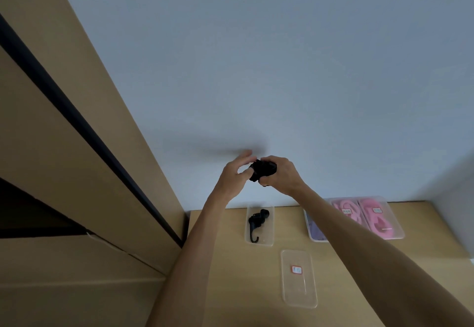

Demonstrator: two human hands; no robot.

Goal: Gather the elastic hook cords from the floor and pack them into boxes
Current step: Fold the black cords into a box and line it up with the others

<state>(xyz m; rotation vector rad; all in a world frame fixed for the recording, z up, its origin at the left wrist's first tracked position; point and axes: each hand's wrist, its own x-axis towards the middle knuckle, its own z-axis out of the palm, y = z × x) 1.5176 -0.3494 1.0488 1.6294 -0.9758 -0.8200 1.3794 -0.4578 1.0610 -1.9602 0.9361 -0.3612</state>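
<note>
while held up: black cord point(263, 170) bundled, light, springy
right hand point(280, 174): fingers curled round bundle
left hand point(234, 175): fingertips pinch its edge
grip: mid-bundle, hooks tucked in

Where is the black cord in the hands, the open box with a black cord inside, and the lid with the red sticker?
black cord in the hands point(263, 169): head view, middle of the bundle.
open box point(269, 224): head view, its right wall.
lid point(297, 293): head view, bare clear part below the sticker.
</note>
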